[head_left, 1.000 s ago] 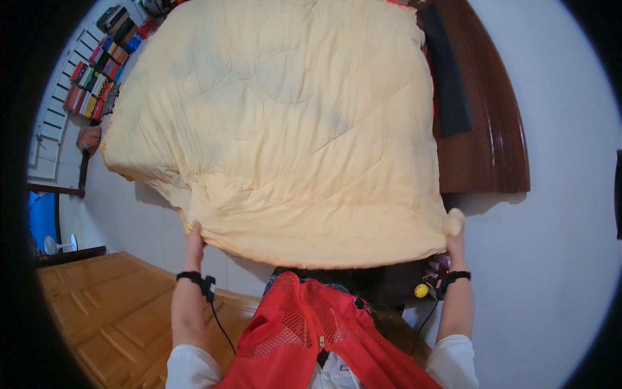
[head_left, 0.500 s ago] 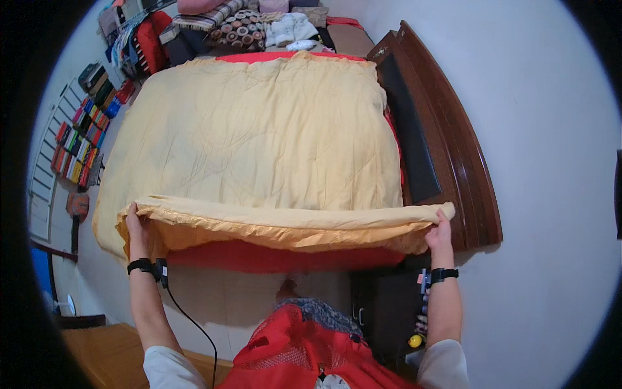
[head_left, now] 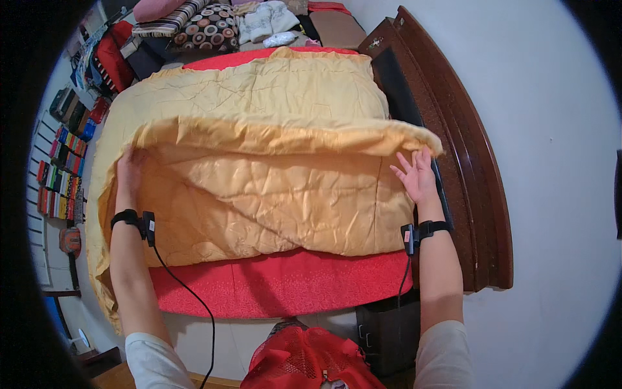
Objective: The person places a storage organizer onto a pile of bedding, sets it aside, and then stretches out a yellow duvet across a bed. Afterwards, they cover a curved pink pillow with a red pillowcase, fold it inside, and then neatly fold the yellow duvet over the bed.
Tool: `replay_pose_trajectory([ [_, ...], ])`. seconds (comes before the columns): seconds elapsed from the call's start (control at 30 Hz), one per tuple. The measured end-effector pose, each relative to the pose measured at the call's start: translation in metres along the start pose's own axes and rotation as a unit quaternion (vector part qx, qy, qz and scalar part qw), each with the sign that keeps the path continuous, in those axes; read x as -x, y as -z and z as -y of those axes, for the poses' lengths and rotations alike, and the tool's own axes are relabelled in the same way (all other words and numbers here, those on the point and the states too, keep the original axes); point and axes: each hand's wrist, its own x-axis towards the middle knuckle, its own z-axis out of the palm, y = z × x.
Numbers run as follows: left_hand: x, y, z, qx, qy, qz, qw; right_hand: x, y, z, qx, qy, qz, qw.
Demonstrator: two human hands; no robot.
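A pale yellow quilt [head_left: 253, 87] covers much of the bed, and its near part is turned up, showing a shiny orange-gold underside [head_left: 291, 194]. At the left end of the raised fold, my left hand [head_left: 128, 170] grips the quilt; its fingertips are partly hidden by the cloth. My right hand [head_left: 418, 176] is at the fold's right end. There the thumb and forefinger pinch the quilt's edge while the other fingers spread apart. Below the quilt shows a red patterned bedsheet [head_left: 278, 282].
A dark wooden headboard [head_left: 457, 188] borders the bed on the right. A dark cabinet [head_left: 389, 337] stands near the bed's front right. Patterned cushions [head_left: 207, 29] and folded bedding lie beyond the far side. Stacked coloured boxes [head_left: 61, 175] line the left wall. Black cables hang from both wrist straps.
Both hands have moved forward, away from me, carrying the quilt's near edge up and over. More of the orange-gold underside and red sheet shows. Some fingers of my right hand have spread.
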Motion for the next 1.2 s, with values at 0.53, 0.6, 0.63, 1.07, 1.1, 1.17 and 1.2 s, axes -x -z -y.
replay_pose_trajectory([
  [0.53, 0.247, 0.107, 0.371, -0.038, 0.534, -0.169, 0.827, 0.135, 0.209, -0.247, 0.208, -0.395, -0.265, 0.855],
  [0.6, 0.249, 0.086, 0.377, 0.057, 0.498, -0.215, 0.838, 0.130, 0.230, -0.258, 0.094, -0.334, -0.294, 0.891],
  [0.63, 0.251, 0.078, 0.377, 0.150, 0.450, -0.260, 0.841, 0.125, 0.237, -0.264, -0.019, -0.279, -0.320, 0.905],
  [1.07, 0.244, 0.156, 0.288, 0.168, 0.236, -0.250, 0.924, 0.054, 0.136, -0.222, -0.187, -0.198, -0.234, 0.933],
  [1.1, 0.236, 0.149, 0.294, 0.159, 0.233, -0.232, 0.931, 0.036, 0.170, -0.206, -0.289, -0.148, -0.203, 0.924],
  [1.17, 0.233, 0.144, 0.287, 0.133, 0.236, -0.233, 0.934, 0.016, 0.179, -0.180, -0.239, -0.090, -0.252, 0.933],
  [1.2, 0.230, 0.148, 0.282, 0.136, 0.230, -0.231, 0.935, 0.010, 0.169, -0.168, -0.167, -0.053, -0.284, 0.943],
])
